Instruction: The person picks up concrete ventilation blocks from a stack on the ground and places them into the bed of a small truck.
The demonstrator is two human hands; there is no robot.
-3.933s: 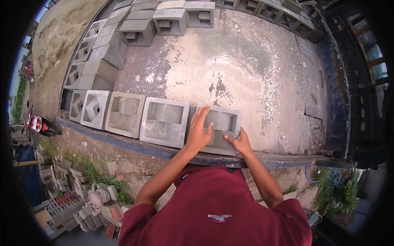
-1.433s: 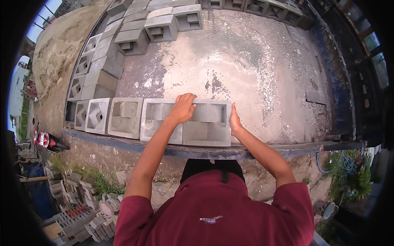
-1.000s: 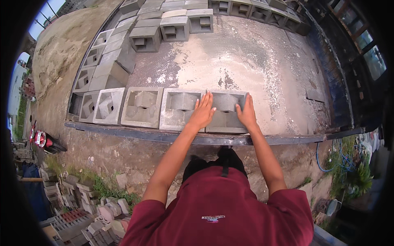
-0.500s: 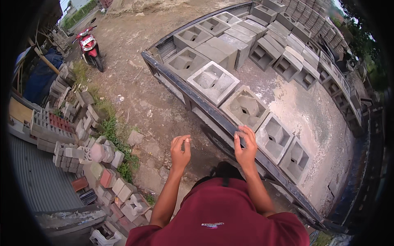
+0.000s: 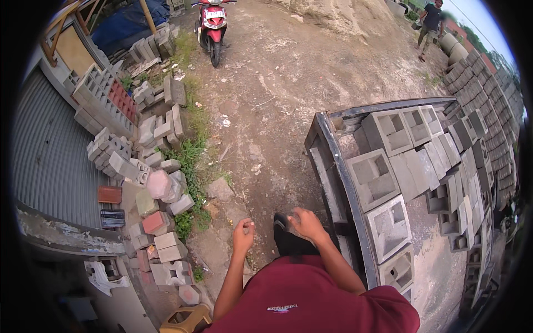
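My left hand hangs in the air over the dirt path, its fingers loosely curled and nothing in it. Beside the truck bed, my right hand is open, thumb and fingers apart, also holding nothing. Neither hand touches anything. One dark shoe shows between them. To my right, hollow concrete blocks line the bed's near edge; the closest include a pale square block and a grey block. More blocks are stacked farther in.
The truck bed's metal side rail runs close along my right. On the left lie piled pavers and blocks with weeds, before a corrugated shutter. A red motorcycle stands ahead; a person walks at the far right.
My view has turned left, so the truck bed now sits farther right and the motorcycle nearer the middle. My hands are lower. A walking person has come into view.
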